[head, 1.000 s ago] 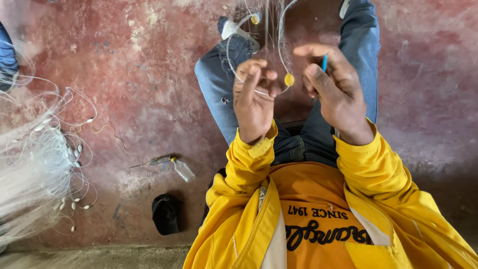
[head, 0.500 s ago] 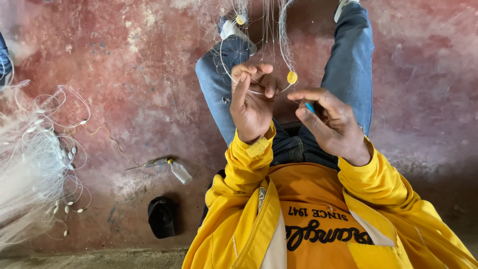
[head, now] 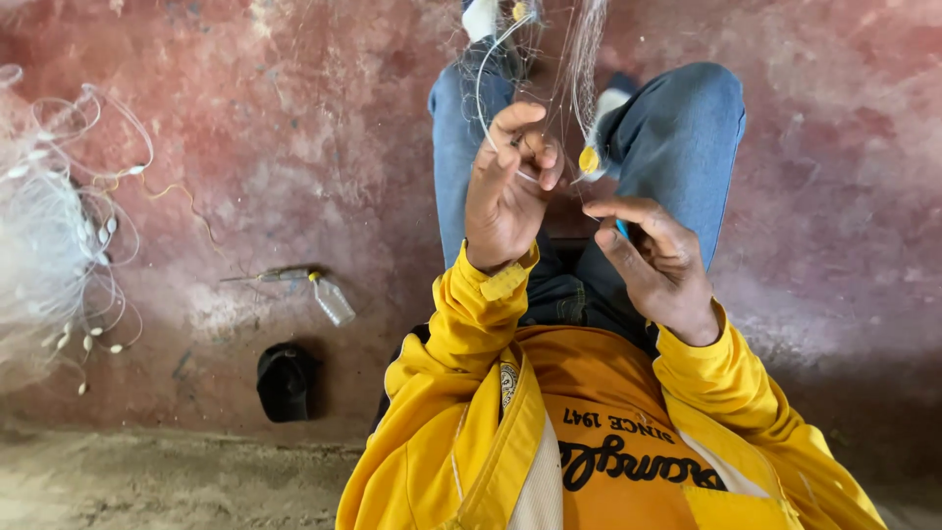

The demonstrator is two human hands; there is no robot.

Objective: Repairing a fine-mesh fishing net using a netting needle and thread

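- Pinching fine net line (head: 579, 59) at twelve o'clock: my left hand (head: 505, 191), fingers curled together.
- Right hand (head: 655, 260) grips a blue tool (head: 621, 229).
- Red, stained concrete floor (head: 294, 147); net heap (head: 44, 255) at nine o'clock.

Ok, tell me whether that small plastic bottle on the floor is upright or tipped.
Tipped: the small plastic bottle lies on its side on the red floor.

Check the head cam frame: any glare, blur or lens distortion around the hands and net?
Head view: soft even light, no glare; left hand and right hand sharp; fine net strands faint near the top edge; wide-angle bending stretches the yellow jacket at the bottom; the floor darkens toward the lower right.
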